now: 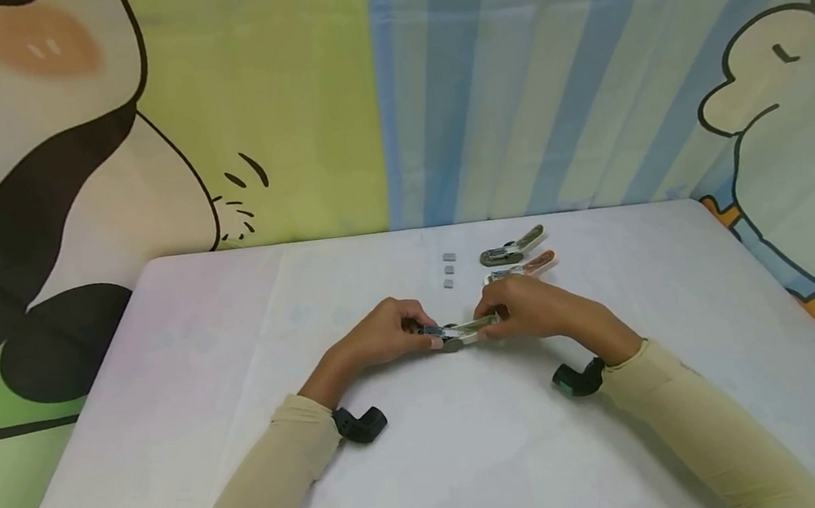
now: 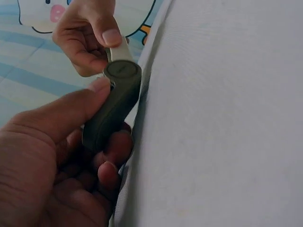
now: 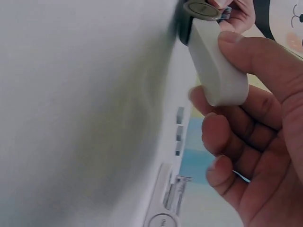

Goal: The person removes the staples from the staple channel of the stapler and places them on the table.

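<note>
Between my hands, over the middle of the table, is an opened-out small stapler [image 1: 451,344] with a dark green-grey arm and an off-white arm joined at a round pivot. My left hand [image 1: 385,334] grips the dark arm [image 2: 113,106], thumb near the pivot and fingers curled beneath. The off-white arm [image 3: 220,71] is pinched by my right hand [image 1: 528,307], its thumb on one side and index finger at the end; the other fingers curl loosely. Part of the metal magazine shows beside the left thumb in the left wrist view.
Beyond my right hand lie two more opened staplers, one olive-green [image 1: 513,249] and one orange [image 1: 540,262]. Three small grey staple blocks [image 1: 449,269] stand in a row left of them. A white cloth covers the table [image 1: 247,440]; a printed curtain [image 1: 508,75] hangs behind it.
</note>
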The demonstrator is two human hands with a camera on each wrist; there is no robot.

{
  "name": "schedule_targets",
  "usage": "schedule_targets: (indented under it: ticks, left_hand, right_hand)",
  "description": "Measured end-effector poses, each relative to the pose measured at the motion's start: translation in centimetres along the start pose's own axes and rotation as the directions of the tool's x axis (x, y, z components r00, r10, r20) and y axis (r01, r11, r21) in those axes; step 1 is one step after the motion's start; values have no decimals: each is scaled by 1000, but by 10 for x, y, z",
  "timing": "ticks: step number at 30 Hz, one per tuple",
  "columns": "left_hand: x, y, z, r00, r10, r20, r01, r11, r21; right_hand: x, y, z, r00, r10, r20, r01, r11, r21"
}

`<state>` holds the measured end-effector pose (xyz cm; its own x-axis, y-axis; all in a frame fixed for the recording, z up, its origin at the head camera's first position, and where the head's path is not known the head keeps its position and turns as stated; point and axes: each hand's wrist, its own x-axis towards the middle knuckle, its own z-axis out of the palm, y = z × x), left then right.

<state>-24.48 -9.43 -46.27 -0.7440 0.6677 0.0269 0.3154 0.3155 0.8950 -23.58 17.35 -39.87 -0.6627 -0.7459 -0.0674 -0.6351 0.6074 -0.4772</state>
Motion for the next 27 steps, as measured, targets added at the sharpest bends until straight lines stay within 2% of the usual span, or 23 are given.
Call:
schedule_targets:
  ticks: [5,9,14,21,27]
  left_hand:
    - [0,7,1,996,-23,87,24,1000,-7]
    - [1,15,7,988,-18,152,22,999,-25]
    - [8,22,21,985,9,174,-9,1000,-2]
    - [35,30,40,989,69,129,-87,987,135]
    - [64,44,46,991,32,133,-65,967,247]
  right_hand:
    - [-5,-6,-7,996,15,84,-19,999,49]
    - [-13,-10,-14,990,26,141,-37,997,72]
    - [-27,-5,-19,982,58,182,-74,994,84]
    - [-48,10,-31,978,175,114,-177,984,13]
    - [-57,15,-35,967,256,9,-254,963,-86]
